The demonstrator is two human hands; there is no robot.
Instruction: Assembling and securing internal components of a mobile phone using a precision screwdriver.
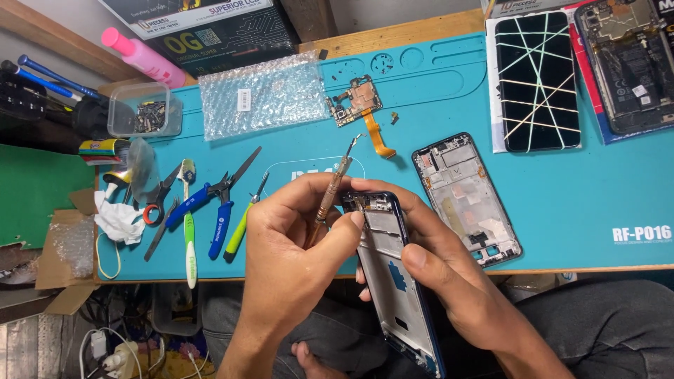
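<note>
1. While the blue-edged phone frame with its pale inner plate (393,281) is held tilted over the lap at the near edge of the bench, the right hand (449,281) grasps it, thumb lying across its face and fingers wrapped behind
2. Gripping a slim screwdriver with a brownish metal shaft (331,193), the left hand (295,245) pinches it between thumb and fingers; the shaft slants up and away, its tip above the frame's far end and apart from it
3. As a judgement of progress: this frame is bare, with no board or screen in it, so stripping looks done and fitting parts looks left to do
4. Just right of the hands, a second empty dark phone frame (467,200) lies flat on the teal silicone work mat (435,91)
5. Farther off, a small copper-coloured circuit board with an orange ribbon cable (361,112) sits loose on the mat, with a few tiny parts near it
6. At the far right lie a black phone screen crossed with pale tape strips (535,81) and an opened phone back showing its innards (628,63)
7. To the left lie blue-handled pliers (210,203), a green and white toothbrush (189,231), red-handled scissors (158,203), a sheet of clear bubble wrap (263,95) and a clear plastic tub of small parts (144,111)
</note>
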